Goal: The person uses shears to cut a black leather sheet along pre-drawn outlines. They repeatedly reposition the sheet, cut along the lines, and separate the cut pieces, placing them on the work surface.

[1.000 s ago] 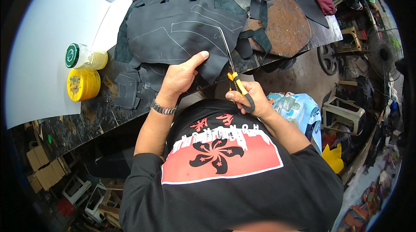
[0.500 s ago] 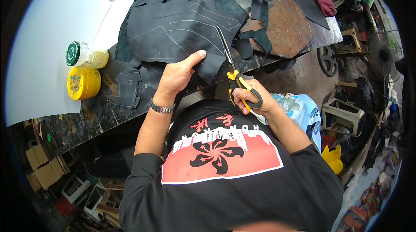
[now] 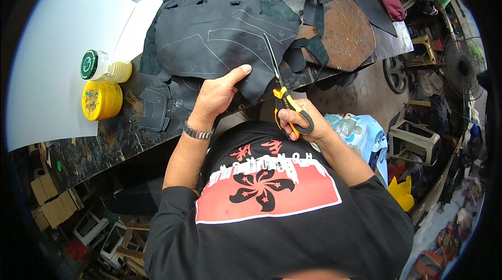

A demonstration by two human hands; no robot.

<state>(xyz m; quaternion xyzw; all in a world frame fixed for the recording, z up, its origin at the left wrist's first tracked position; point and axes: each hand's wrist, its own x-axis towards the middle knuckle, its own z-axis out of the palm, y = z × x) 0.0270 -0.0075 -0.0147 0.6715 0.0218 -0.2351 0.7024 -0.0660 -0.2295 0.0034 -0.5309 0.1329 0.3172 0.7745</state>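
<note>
A big sheet of black leather (image 3: 209,23) lies across the workbench, its near edge hanging over the front, with pattern outlines drawn on it in pale lines. My left hand (image 3: 217,93) pinches that near edge, thumb on top and fingers hidden beneath. Yellow-and-black handled scissors (image 3: 283,91) are in my right hand (image 3: 308,123), fingers wrapped through the handles. Their long blades point away from me over the right part of the leather, close to a drawn outline. Curled black offcuts (image 3: 314,49) lie just right of the blades.
Left on the bench (image 3: 104,146) stand a yellow tub (image 3: 102,101) and a glass jar (image 3: 112,68) with a green lid, near small black leather pieces (image 3: 153,110). A worn brown board (image 3: 348,34) lies to the right. A stool (image 3: 414,141) and a fan (image 3: 463,68) stand farther right.
The leather has shifted slightly to the right along with my left hand. The scissors and my right hand have moved only a little, with the blades looking closer together.
</note>
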